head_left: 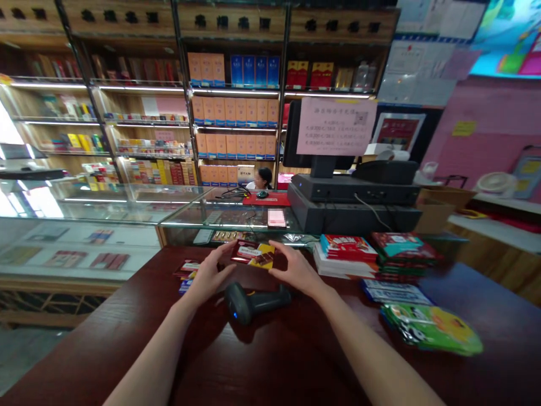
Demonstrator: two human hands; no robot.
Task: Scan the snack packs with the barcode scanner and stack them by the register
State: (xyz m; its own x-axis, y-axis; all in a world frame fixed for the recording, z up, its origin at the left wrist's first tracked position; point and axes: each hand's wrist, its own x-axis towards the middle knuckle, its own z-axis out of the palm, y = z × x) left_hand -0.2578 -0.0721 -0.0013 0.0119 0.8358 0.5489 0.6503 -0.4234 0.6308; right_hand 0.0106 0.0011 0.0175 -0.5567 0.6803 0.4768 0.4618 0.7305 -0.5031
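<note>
A red and yellow chocolate bar packet (254,255) is held above the dark wood counter (127,321). My left hand (209,272) and my right hand (293,269) grip it by its opposite edges. A black handheld barcode scanner (253,301) lies on the counter just below and between my hands, its blue light lit. Close beside my left hand lies a small pile of colourful snack packets (186,275), partly hidden by that hand.
Stacked snack boxes (346,254) and a green foil bag (431,330) lie on the counter's right. Behind stand a glass display case (228,223), a monitor with a pink notice (336,127), and shelves of boxed goods (232,129). A person (262,179) stands beyond the case.
</note>
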